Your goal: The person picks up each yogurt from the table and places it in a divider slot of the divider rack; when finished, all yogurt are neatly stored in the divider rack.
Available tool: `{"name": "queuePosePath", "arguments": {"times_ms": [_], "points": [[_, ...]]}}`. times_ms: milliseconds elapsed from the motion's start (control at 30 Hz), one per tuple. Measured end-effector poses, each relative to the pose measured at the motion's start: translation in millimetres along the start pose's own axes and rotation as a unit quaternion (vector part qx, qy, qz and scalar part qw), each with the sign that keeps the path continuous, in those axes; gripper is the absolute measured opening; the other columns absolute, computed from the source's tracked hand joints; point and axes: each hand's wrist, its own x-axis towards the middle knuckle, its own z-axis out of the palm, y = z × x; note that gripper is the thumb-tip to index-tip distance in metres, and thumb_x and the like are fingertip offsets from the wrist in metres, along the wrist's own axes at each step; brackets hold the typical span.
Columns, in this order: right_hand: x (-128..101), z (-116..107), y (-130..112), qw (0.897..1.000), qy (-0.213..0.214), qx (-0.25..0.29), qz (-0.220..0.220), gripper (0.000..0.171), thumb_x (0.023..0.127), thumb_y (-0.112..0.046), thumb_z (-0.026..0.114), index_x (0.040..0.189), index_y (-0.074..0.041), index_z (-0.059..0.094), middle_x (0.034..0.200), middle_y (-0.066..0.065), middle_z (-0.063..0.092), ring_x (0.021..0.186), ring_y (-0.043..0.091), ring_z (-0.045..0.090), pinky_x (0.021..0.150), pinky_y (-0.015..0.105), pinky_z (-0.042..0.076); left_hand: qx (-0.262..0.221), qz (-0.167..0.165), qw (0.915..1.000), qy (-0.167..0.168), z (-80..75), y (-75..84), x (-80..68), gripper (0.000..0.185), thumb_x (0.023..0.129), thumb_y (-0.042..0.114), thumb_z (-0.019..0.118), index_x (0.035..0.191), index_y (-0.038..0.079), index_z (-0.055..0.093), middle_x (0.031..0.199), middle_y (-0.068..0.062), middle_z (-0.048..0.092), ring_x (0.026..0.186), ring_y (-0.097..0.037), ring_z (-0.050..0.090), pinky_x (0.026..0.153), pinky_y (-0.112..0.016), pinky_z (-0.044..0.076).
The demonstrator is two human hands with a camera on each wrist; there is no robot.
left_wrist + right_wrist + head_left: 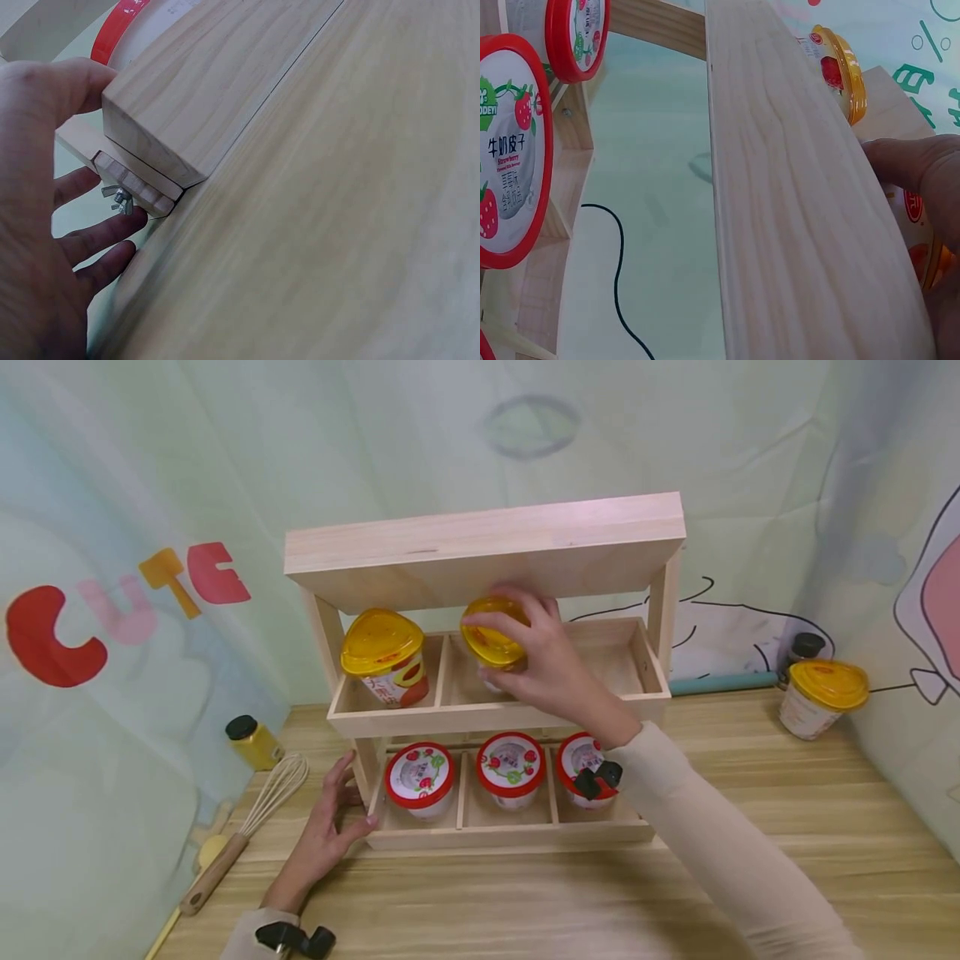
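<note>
Nearby, whisk (272,797), perhaps mustard jar (253,742).

Three yellow-lidded cups are counted: one (384,656) in the upper left compartment, one (491,635) in the upper middle, one (819,697) on the table at the right; three red-rimmed strawberry cups (419,779) (511,768) (581,767) are seen on the lower tier; two black-capped bottles (253,742) (804,649); one whisk (247,827); one wooden rack (487,547).

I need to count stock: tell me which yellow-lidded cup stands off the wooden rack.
The yellow-lidded cup on the table, far right near the wall. One other sits in the rack's upper left compartment; another is in the right hand.
</note>
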Motion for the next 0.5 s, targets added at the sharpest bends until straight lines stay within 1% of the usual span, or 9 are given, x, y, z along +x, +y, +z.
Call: {"name": "queuePosePath", "arguments": {"times_ms": [267,400,500], "points": [[3.0,5.2,-1.8,0.999,-0.033,-0.014,0.014,0.060,0.086,-0.018,0.090,0.142,-0.022,0.068,0.163,0.015,0.042,0.154,0.036,0.033,0.126,0.059,0.033,0.001,0.004,1.0000,0.003,0.5,-0.5,0.2,0.103,0.089,0.000,0.079,0.171,0.017,0.019,0.157,-0.027,0.051,0.120,0.007,0.059,0.101,-0.023,0.053],[3.3,6.1,-4.5,0.999,-0.037,-0.024,0.017,0.059,0.087,-0.019,0.090,0.142,-0.022,0.067,0.164,0.016,0.041,0.155,0.036,0.032,0.127,0.059,0.030,0.006,0.001,1.0000,0.001,0.7,0.2,0.6,0.103,0.089,0.001,0.079,0.171,0.018,0.019,0.158,-0.026,0.051,0.119,0.005,0.061,0.104,-0.024,0.051],[2.9,6.5,-6.2,0.999,-0.033,-0.030,0.019,0.059,0.088,-0.019,0.090,0.142,-0.023,0.067,0.164,0.016,0.040,0.155,0.036,0.032,0.126,0.059,0.032,0.010,-0.003,0.9999,0.001,1.0,0.7,0.8,0.103,0.089,0.002,0.079,0.171,0.019,0.019,0.158,-0.025,0.052,0.118,0.005,0.061,0.106,-0.024,0.049]]}}
